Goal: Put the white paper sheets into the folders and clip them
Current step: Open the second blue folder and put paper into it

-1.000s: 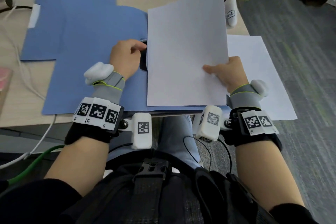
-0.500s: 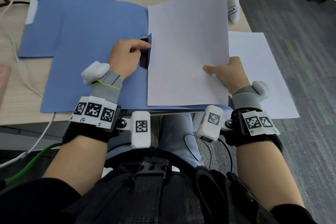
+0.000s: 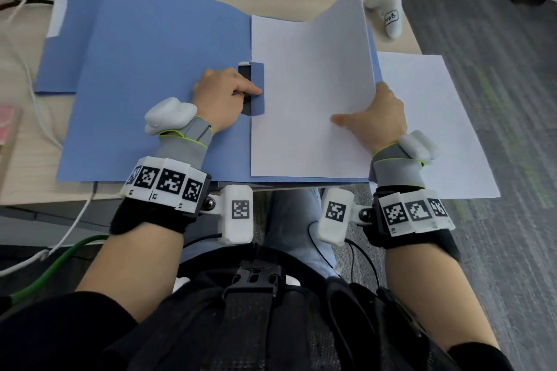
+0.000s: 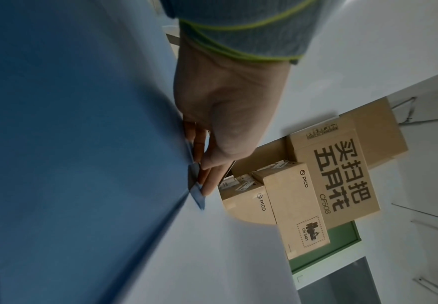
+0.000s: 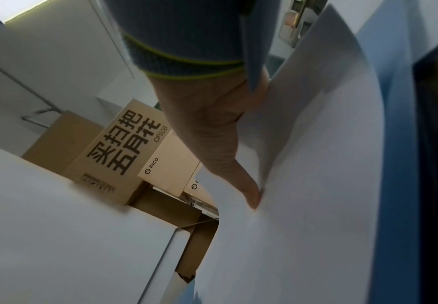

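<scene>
Now the open blue folder (image 3: 156,90) lies flat on the desk (image 3: 18,178), and a white paper sheet (image 3: 304,93) lies on its right half. The left hand (image 3: 220,96) presses the folder's clip (image 3: 251,87) at the spine, forefinger straight on it. The right hand (image 3: 376,120) grips the sheet's right edge, which curls upward. Another white sheet (image 3: 434,117) lies just beside the folder, to the right.
</scene>
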`<state>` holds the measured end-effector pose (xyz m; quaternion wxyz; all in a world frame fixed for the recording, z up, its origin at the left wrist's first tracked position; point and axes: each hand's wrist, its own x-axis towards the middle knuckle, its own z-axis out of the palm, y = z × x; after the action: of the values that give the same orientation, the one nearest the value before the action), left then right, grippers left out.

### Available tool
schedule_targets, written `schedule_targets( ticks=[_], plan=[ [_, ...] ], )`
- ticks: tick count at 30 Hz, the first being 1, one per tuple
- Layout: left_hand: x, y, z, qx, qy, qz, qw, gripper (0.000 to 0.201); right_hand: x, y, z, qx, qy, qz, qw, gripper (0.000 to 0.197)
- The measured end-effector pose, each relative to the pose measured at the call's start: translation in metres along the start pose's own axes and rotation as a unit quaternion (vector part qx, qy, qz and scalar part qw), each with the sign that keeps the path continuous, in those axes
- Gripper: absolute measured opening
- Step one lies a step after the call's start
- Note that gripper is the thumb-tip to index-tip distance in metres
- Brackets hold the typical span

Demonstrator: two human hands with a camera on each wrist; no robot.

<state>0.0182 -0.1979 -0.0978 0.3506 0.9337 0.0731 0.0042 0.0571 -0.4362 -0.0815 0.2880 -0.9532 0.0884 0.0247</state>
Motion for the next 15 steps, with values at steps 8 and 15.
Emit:
schedule_targets(
  ticks=[8, 15],
  plan=[
    [-0.007, 0.012, -0.008, 0.077, -0.025, -0.002, 0.997, 0.047, -0.005, -0.02, 0.008, -0.097, 0.016, -0.018, 0.995, 0.082],
    [-0.017, 0.017, -0.023, 0.094, -0.065, 0.001, 0.993, 0.047, -0.027, -0.064, 0.024, 0.071, -0.128, -0.259, 0.955, 0.03]
  ],
)
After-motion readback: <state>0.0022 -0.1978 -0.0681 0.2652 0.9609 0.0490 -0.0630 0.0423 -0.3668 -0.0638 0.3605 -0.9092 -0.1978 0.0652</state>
